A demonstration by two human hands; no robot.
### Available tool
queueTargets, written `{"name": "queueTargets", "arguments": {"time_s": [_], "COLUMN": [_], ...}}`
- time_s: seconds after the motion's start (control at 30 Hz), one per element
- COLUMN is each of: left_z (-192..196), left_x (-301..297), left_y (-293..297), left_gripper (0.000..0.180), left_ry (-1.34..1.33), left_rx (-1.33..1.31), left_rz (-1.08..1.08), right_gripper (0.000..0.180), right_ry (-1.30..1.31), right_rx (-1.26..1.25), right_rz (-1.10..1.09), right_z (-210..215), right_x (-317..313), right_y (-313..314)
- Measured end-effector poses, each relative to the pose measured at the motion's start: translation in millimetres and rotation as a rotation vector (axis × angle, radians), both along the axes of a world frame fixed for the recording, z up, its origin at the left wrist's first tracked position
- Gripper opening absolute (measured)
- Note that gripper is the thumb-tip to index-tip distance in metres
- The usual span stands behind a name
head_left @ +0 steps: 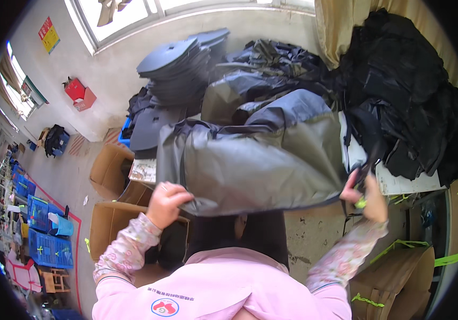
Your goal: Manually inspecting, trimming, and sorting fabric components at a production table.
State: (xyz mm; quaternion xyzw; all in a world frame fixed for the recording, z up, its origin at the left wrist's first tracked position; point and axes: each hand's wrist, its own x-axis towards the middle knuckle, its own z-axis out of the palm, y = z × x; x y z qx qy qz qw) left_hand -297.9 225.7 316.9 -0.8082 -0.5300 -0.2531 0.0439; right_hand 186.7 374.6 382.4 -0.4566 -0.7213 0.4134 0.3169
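Observation:
A large olive-grey coated-fabric bag (pixel 255 173) is stretched sideways in front of me, its body limp and creased. My left hand (pixel 169 205) pinches its lower left corner, fingers closed on the fabric. At the other end my right hand (pixel 366 196) is closed at the bag's lower right edge, beside dark straps (pixel 359 128). A small dark piece sticks up from the right fingers, and a bright yellow-green bit shows by them; what these are I cannot make out. The bag covers much of the white table (pixel 410 182) behind it.
Behind the bag are stacked grey panels (pixel 173 66), heaped dark fabric pieces (pixel 277 64) and a tall black fabric pile (pixel 394 90). Cardboard boxes (pixel 109 226) stand low at left, another carton (pixel 399 282) at lower right. Blue crates (pixel 50 248) line the floor far left.

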Motion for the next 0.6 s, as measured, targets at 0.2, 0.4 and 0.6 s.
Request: {"name": "queueTargets", "arguments": {"time_s": [0.2,0.4,0.6], "left_z": [-69.0,-64.2,-90.6], "left_x": [-2.8,-21.5,-60.2], "left_y": [-32.6,31.0,63.6], "left_gripper": [0.04,0.018,0.029], "left_ry": [-0.101,-0.376,-0.113], "left_rx": [-0.723,-0.281,-0.373], "left_rz": [-0.287,0.052,0.162], "right_gripper": [0.031,0.037,0.039], "right_ry": [-0.053,0.008,-0.506], "right_rx": [-0.472,0.053,0.462], "right_rz": [0.08,0.136,0.178], "right_z": [-119.6,-109.9,-156.7], "right_x": [-17.0,-106.1,-151.8], "right_y": [-48.9,-22.3,4.8]}}
